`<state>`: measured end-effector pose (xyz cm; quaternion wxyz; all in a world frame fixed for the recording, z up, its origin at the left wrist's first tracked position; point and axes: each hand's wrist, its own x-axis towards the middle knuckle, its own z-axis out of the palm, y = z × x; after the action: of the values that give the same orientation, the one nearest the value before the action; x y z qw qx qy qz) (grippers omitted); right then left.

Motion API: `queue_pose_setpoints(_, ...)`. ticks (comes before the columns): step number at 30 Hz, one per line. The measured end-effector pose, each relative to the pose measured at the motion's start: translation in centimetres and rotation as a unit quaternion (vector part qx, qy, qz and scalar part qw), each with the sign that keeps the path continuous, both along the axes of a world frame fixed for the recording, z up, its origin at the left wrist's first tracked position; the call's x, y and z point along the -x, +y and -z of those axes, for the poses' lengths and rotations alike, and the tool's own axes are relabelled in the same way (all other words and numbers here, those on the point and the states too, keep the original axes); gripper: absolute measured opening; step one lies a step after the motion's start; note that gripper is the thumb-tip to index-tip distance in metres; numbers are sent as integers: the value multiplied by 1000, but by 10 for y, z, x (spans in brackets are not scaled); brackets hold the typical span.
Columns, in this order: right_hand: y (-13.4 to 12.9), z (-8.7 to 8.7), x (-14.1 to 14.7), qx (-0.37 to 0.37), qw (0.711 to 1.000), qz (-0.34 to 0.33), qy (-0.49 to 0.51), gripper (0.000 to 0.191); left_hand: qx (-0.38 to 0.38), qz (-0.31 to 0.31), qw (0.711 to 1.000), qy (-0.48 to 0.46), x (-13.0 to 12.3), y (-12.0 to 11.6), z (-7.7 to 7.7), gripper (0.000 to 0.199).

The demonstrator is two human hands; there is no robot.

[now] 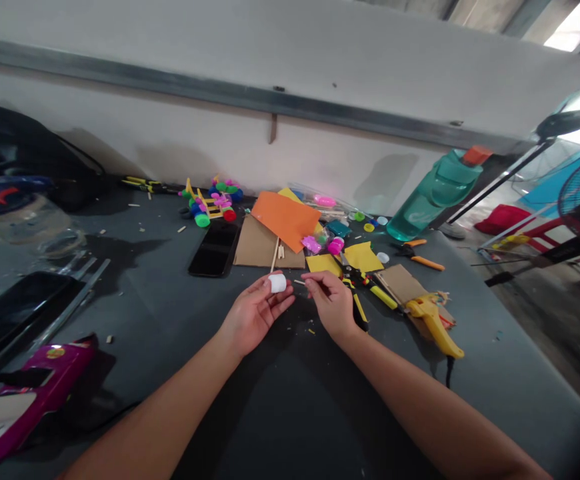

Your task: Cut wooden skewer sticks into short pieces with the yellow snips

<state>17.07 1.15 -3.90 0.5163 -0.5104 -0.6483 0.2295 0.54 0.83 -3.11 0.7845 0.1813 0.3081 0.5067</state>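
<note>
Thumb and fingers of my left hand (pixel 255 319) close around a white cylinder (pixel 277 283) over the middle of the dark table (pixel 160 313). My right hand (pixel 334 307), just to the right, pinches a short pale stick (pixel 300 282), which points left toward the white cylinder without reaching it. A longer stick (pixel 274 255) shows beyond my left fingers; I cannot tell whether they touch it. Farther off lies a cardboard sheet (pixel 250 247), partly under an orange sheet (pixel 287 217), with a black phone (pixel 213 250) at its left. Right of my right hand are yellow-handled pliers (pixel 383 295), then a yellow glue gun (pixel 435 323). A teal bottle (pixel 430 200) stands far right; a magenta device (pixel 45 387) sits near left.
</note>
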Motion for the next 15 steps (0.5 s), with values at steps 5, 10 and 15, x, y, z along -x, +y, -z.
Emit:
queue_pose_setpoints(5,-2,-6,1,6,998,3,-60,23,10,-23,1000,-1,3,2,-2,20)
queue_pose_setpoints(10,-7,-11,1,-10,993,15,-116,40,24,-15,1000,10,11,0,-7,19)
queue_pose_setpoints(15,4,-13,-6,-21,996,-1,-83,18,30,-34,999,4,17,-1,-6,20)
